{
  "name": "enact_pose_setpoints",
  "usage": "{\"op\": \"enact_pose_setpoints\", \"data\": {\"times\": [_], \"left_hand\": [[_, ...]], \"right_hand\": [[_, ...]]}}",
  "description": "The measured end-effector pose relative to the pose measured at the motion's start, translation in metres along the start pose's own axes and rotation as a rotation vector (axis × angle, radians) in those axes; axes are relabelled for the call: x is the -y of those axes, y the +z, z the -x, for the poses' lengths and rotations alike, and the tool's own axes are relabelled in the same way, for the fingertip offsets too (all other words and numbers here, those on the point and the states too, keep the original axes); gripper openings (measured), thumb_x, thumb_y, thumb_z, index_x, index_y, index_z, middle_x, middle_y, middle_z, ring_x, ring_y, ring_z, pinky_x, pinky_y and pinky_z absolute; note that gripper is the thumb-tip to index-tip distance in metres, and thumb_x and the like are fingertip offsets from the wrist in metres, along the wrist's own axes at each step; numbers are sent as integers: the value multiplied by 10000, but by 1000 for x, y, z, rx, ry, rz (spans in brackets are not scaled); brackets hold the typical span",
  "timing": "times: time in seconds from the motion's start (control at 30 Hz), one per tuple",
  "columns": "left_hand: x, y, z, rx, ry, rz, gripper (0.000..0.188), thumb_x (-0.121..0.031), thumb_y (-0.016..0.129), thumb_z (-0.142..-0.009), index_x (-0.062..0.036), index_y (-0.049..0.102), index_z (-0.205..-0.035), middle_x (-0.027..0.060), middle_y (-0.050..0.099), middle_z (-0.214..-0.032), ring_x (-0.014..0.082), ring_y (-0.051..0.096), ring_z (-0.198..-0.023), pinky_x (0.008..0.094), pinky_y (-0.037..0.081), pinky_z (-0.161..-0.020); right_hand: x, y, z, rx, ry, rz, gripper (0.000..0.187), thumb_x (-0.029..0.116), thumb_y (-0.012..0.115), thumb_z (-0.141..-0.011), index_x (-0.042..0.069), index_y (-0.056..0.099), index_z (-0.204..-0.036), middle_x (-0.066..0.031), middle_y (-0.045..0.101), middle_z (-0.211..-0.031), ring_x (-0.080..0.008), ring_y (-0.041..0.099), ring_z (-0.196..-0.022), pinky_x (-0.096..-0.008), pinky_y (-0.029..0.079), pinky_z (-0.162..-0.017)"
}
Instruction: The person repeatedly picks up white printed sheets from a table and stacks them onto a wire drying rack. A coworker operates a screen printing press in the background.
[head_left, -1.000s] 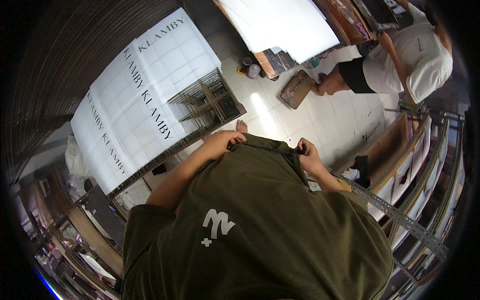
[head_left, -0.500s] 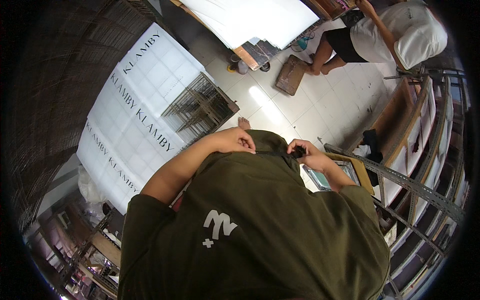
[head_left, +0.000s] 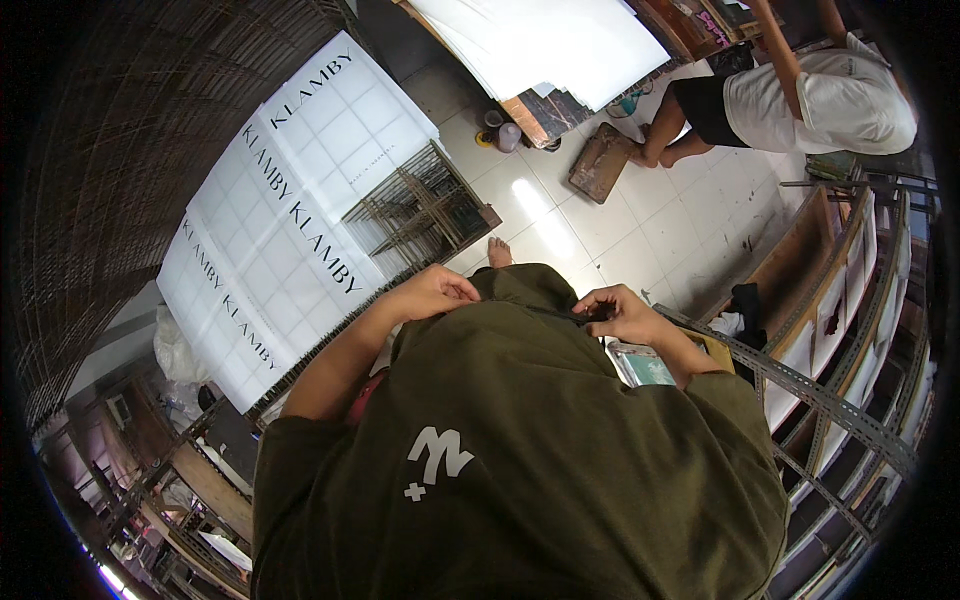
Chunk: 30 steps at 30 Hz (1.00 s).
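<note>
At my waist, a thin dark strap (head_left: 548,312) runs across the front of my olive green clothing. My left hand (head_left: 437,292) pinches its left end, fingertips pressed together against the cloth. At the other end, the curled fingers of my right hand (head_left: 622,314) grip the strap; part of it is hidden behind them. The olive green shirt (head_left: 560,450) bears a white print and bulges below both hands. Just under my right wrist shows a teal and white flat packet (head_left: 645,368). A bit of red cloth (head_left: 366,398) peeks out by my left forearm.
White printed sheets (head_left: 310,170) lie on a wire drying rack (head_left: 425,205) at left. Ahead is a table with stacked white sheets (head_left: 540,50). A brown low stool (head_left: 602,162) sits by a co-worker (head_left: 800,100). Metal shelving (head_left: 830,400) stands at right.
My left hand has moved left, and my hands are farther apart. The right hand's fingers have curled over more. The co-worker's arms have risen, and the whole view has shifted slightly.
</note>
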<state>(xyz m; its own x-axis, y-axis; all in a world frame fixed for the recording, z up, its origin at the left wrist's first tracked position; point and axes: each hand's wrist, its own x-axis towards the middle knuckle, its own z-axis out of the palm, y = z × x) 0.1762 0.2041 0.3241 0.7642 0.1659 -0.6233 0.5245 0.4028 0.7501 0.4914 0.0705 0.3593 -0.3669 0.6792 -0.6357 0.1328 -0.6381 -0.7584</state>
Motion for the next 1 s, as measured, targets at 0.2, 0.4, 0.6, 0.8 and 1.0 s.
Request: {"op": "enact_pose_setpoints", "data": {"times": [0.2, 0.4, 0.6, 0.8, 1.0], "left_hand": [[17, 2, -16, 86, 3, 18, 229, -98, 642, -797, 12, 633, -997, 72, 648, -872, 97, 590, -772, 228, 467, -675], [11, -3, -16, 172, 10, -38, 198, -62, 625, -783, 16, 625, -965, 54, 641, -826, 87, 584, -718, 224, 458, -624], [6, 6, -24, 108, 63, -175, 120, -15, 610, -772, 22, 615, -885, 22, 620, -747, 66, 567, -671, 212, 443, -580], [18, -3, -11, 26, 145, -7, 105, -61, 662, -764, 21, 612, -804, 14, 599, -688, 49, 549, -628, 199, 441, -564], [-19, -10, 11, 44, 177, -119, 144, -65, 697, -746, 24, 602, -808, 9, 597, -688, 32, 537, -618, 186, 429, -550]], "right_hand": [[-2, -5, -2, -61, -34, 10, 242, 15, 649, -668, -14, 646, -908, -19, 627, -784, -92, 553, -709, -229, 450, -664], [9, -5, 2, -48, -146, 84, 201, 2, 657, -629, 4, 619, -827, 12, 574, -751, -79, 513, -664, -223, 426, -622], [5, -4, 1, -60, -57, -14, 145, 21, 668, -622, 37, 549, -703, 26, 520, -673, -71, 463, -612, -238, 381, -541], [5, 1, 6, 0, -144, 289, 132, 60, 680, -632, 25, 569, -695, 3, 525, -603, -81, 476, -580, -248, 383, -519], [52, -7, 12, 119, -163, 411, 128, -3, 675, -625, -1, 558, -678, -6, 557, -642, -84, 509, -635, -242, 425, -574]]}}
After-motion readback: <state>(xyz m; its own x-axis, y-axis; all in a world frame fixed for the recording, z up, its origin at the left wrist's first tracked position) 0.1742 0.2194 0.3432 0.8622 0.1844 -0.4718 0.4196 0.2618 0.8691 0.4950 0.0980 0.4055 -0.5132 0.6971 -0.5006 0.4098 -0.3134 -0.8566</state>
